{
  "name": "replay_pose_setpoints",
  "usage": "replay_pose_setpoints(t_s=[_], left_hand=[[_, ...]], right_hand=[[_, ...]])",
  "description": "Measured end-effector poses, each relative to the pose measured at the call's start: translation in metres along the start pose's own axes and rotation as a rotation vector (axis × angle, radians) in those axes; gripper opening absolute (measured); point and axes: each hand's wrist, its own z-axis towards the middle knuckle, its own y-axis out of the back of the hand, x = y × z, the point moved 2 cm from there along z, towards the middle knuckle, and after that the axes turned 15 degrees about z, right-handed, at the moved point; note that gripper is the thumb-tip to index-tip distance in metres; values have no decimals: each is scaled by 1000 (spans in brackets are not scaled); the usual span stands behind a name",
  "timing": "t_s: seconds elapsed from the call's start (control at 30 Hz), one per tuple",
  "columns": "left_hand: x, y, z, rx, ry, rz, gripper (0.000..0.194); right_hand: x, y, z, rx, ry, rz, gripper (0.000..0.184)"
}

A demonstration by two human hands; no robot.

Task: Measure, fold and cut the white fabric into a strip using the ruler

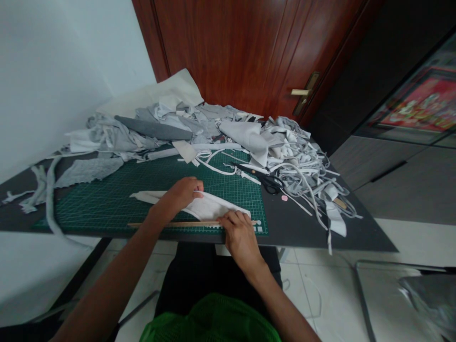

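A long white piece of fabric (210,209) lies partly folded on the green cutting mat (117,204), its narrow end pointing left. My left hand (183,192) pinches the fabric's far edge near the middle, with the thumb and fingers closed on it. At the right end of the same piece, my right hand (237,230) has its bent fingers closed on the near edge. A thin wooden stick (192,223) runs along the mat's near side, just in front of the fabric; its right part passes by my right fingers.
Black scissors (269,181) lie at the mat's right edge, close to a small pink piece (284,198). Grey and white fabric scraps (153,121) are heaped along the back. A tangle of strips (295,152) covers the table's right side. Behind stands a wooden door (228,52).
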Motion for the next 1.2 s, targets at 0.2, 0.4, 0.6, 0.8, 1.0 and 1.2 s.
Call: replay_pose_setpoints(t_s=[0.2, 0.4, 0.6, 0.8, 1.0, 1.2], left_hand=[[-2, 8, -15, -68, -41, -29, 17], [11, 37, -70, -564, 165, 27, 20], [-2, 20, -117, -916, 399, 101, 15], [-14, 7, -120, -879, 299, 168, 16], [-7, -4, -114, -619, 48, 90, 26], [-5, -10, -113, -471, -16, 122, 31]], right_hand=[[-6, -1, 2, -19, 22, 43, 44], [-9, 0, 2, -93, -15, 51, 44], [-10, -2, 5, -202, -68, 14, 44], [-10, -4, 7, -255, -144, -65, 43], [-10, -4, 6, -219, -142, -90, 44], [-8, -1, 6, -184, -146, -102, 46]])
